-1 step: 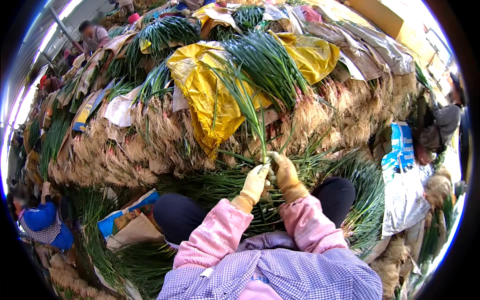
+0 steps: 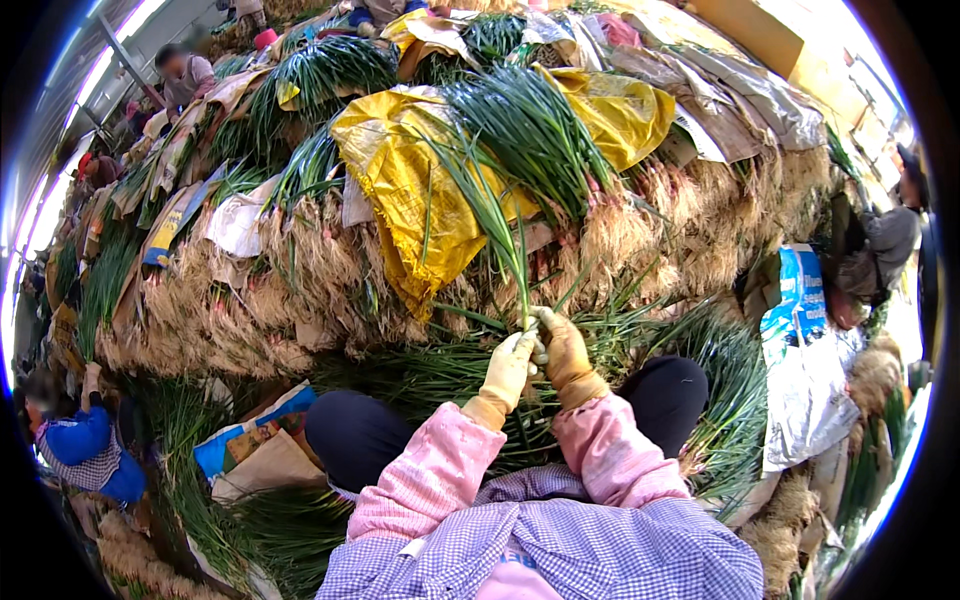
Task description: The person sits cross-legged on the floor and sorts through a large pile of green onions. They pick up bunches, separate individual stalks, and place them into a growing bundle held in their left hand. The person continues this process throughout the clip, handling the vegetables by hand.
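A slim spring onion [image 2: 508, 245] stands up from my gloved hands, its long green leaves spread toward the pile. My left hand [image 2: 508, 370], in a pale cream glove, is closed around its lower stalk. Against it, my right hand [image 2: 563, 345] in a yellower, soiled glove is closed too, its fingers meeting the left ones at the stalk's base. Roots and fingertips are partly hidden between the gloves. Beyond, a thick bundle of spring onions [image 2: 530, 125] lies on a yellow woven sack [image 2: 400, 170], with its roots facing me.
A high bank of rooted spring onions [image 2: 250, 310] spans the far side. Loose green leaves [image 2: 420, 365] cover the ground around my bent knees. A blue-and-white sack [image 2: 810, 370] lies at right, cardboard [image 2: 270, 465] at left. Other people sit at left [image 2: 95, 450] and right [image 2: 885, 240].
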`<act>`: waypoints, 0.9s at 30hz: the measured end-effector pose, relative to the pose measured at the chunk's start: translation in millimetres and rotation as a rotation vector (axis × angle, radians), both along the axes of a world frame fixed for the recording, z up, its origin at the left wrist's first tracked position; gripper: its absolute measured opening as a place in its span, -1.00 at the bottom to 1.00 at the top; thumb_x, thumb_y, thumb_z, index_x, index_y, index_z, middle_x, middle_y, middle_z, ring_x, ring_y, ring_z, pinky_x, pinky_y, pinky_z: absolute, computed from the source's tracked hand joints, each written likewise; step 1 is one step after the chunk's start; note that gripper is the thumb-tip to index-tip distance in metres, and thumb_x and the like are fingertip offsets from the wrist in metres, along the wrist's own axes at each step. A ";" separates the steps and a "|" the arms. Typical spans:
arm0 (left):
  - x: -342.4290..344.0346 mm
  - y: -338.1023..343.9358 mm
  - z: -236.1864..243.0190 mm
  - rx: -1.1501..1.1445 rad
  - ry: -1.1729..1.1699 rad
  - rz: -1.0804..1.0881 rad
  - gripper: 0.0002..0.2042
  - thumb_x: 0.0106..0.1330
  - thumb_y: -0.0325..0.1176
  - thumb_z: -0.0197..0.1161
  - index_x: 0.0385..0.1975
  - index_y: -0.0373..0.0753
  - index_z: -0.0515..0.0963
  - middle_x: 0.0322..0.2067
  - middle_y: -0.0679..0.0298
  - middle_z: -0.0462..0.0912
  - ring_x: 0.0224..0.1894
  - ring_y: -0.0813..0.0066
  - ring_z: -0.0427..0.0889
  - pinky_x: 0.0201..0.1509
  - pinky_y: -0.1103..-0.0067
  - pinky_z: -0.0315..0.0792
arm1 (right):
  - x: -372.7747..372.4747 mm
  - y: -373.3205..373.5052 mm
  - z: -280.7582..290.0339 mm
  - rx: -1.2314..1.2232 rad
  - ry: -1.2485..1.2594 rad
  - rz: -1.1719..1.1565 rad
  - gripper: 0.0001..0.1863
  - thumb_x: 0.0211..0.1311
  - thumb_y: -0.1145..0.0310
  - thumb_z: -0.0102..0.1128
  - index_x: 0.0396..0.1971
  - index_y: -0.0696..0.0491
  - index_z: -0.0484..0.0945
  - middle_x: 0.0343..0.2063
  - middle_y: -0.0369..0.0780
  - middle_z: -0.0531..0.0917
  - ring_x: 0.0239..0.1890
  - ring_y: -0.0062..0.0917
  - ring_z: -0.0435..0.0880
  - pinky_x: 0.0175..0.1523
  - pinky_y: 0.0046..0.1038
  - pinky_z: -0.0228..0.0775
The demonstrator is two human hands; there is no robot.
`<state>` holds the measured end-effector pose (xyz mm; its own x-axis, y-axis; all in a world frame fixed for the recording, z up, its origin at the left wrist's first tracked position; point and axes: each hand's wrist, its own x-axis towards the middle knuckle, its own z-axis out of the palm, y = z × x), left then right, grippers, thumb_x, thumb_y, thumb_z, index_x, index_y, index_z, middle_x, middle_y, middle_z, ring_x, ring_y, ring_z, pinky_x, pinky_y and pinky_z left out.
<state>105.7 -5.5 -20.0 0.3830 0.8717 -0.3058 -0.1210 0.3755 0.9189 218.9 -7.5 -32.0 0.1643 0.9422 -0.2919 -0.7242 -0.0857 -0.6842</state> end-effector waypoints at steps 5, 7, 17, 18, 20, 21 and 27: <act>-34.6 9.3 71.5 0.077 -0.154 -0.032 -0.79 0.41 -0.21 -0.03 -0.35 -0.18 0.46 -0.62 0.42 0.45 -0.70 0.74 0.32 -0.61 0.78 0.28 | 40.8 8.1 24.5 0.039 -0.546 0.528 -0.67 0.30 0.25 0.03 -0.12 0.19 0.52 -0.44 -0.25 0.67 -0.48 -0.70 0.55 -0.38 -0.70 0.38; -56.4 23.4 107.2 0.107 -0.271 -0.060 -0.77 0.42 -0.24 -0.05 -0.11 -0.19 0.46 -0.66 0.44 0.39 -0.72 0.73 0.29 -0.62 0.76 0.28 | 54.8 15.6 33.9 0.183 -1.406 0.178 -0.55 0.16 0.25 0.22 0.00 0.15 0.46 -0.09 -0.11 0.58 -0.13 -0.43 0.57 0.03 -0.43 0.40; -118.8 70.0 94.6 -0.203 -1.122 -0.078 -0.72 0.39 -0.36 -0.03 0.05 -0.26 0.38 -0.48 0.33 0.40 -0.52 0.61 0.37 -0.23 0.47 0.42 | 81.5 143.0 81.0 -0.024 -1.317 -0.206 -0.31 -0.09 0.40 0.39 0.10 0.16 0.28 -0.13 -0.10 0.58 -0.11 -0.40 0.56 0.00 -0.42 0.40; -118.7 69.7 97.3 -0.193 -1.243 -0.128 -0.73 0.38 -0.35 -0.02 0.03 -0.24 0.39 -0.51 0.35 0.39 -0.54 0.63 0.34 -0.30 0.52 0.39 | 75.6 144.1 84.7 -0.071 -1.337 -0.160 -0.51 0.00 0.40 0.32 -0.05 0.17 0.38 -0.25 -0.15 0.61 -0.22 -0.47 0.58 -0.08 -0.47 0.43; -118.9 74.1 101.4 -0.135 -1.237 -0.157 -0.78 0.38 -0.26 0.00 -0.13 -0.21 0.48 -0.62 0.42 0.33 -0.63 0.71 0.25 -0.37 0.61 0.29 | 61.6 136.2 95.1 0.143 -1.026 -0.118 -0.68 0.06 0.46 0.26 -0.16 0.16 0.45 -0.37 -0.23 0.63 -0.33 -0.59 0.59 -0.20 -0.54 0.47; -116.2 71.0 96.7 -0.132 -1.230 -0.170 -0.78 0.39 -0.23 -0.01 -0.15 -0.19 0.49 -0.63 0.44 0.31 -0.63 0.73 0.24 -0.40 0.64 0.26 | 58.8 127.7 92.9 0.152 -0.869 -0.081 -0.65 0.04 0.49 0.28 -0.14 0.16 0.44 -0.37 -0.25 0.62 -0.35 -0.60 0.58 -0.21 -0.54 0.47; -81.6 38.7 28.8 -0.335 -1.011 0.013 -0.75 0.37 -0.19 0.02 -0.19 -0.24 0.49 -0.48 0.37 0.45 -0.51 0.59 0.39 -0.21 0.49 0.44 | 85.2 100.1 60.0 -0.076 -1.217 -0.124 -0.38 -0.04 0.56 0.33 0.09 0.19 0.29 -0.08 -0.10 0.53 -0.05 -0.38 0.53 0.06 -0.45 0.40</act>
<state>24.2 33.3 8.8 0.5844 0.8079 -0.0765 -0.7758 0.5838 0.2392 304.1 92.6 28.0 0.4554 0.8882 0.0609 0.3782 -0.1311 -0.9164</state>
